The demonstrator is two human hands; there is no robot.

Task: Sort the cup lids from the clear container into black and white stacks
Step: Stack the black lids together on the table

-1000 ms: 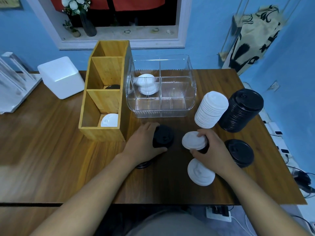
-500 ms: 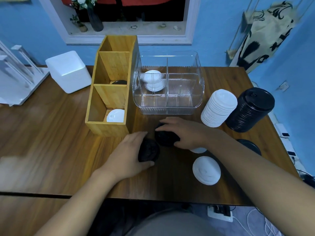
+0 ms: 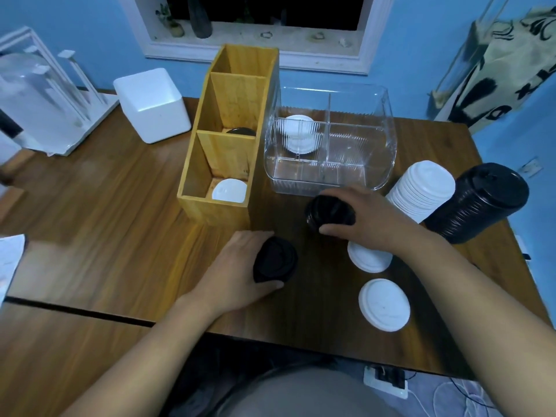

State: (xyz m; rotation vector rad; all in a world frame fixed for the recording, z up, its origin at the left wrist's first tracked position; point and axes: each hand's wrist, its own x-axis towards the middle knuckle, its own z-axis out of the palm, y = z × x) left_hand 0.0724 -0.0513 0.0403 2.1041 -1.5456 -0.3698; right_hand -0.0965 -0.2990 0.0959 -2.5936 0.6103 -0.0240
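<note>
My right hand (image 3: 370, 218) is clamped around a short bundle of black lids (image 3: 329, 213), thumb on the near side, fingers over the far side. The bundle lies tipped, its axis pointing left and slightly toward me. My left hand (image 3: 237, 272) grips a second black lid bundle (image 3: 275, 260) near the table's front edge.

The tall black stack (image 3: 478, 203) lies to the right of my right hand, beyond the white stack (image 3: 421, 191), which sits between them. Right hand is the nearer one; I judge its bundle goes there first, passing over the white stack.

Clear container (image 3: 376, 115): left compartment holds a few white lids (image 3: 299, 136); right compartment looks empty. Wooden organizer (image 3: 216, 206): one white lid in the front cell, something dark in the middle cell.

Two loose white lids (image 3: 383, 303) lie on the table (image 3: 120, 236) near my right forearm, not yet stacked.
</note>
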